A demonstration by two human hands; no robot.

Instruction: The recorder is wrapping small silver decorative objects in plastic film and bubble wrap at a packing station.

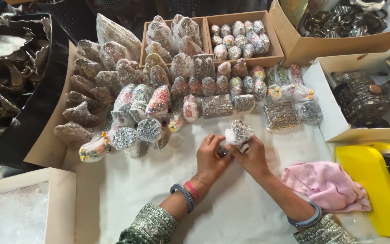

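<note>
Both my hands meet at the middle of a white cloth-covered table (127, 190). My left hand (211, 158) and my right hand (250, 156) together hold a small silver ornamental piece half wrapped in clear plastic (239, 132). My left hand grips its lower part, and a ring shows on one finger. My right hand pinches the wrap from the right side. Bangles sit on both wrists.
Several plastic-wrapped ornaments (150, 97) lie in rows beyond my hands. Cardboard boxes (242, 39) of wrapped pieces stand at the back. A pink cloth (328, 185) and a yellow tape dispenser (375, 180) lie to the right. A box of clear wrap (19, 212) sits lower left.
</note>
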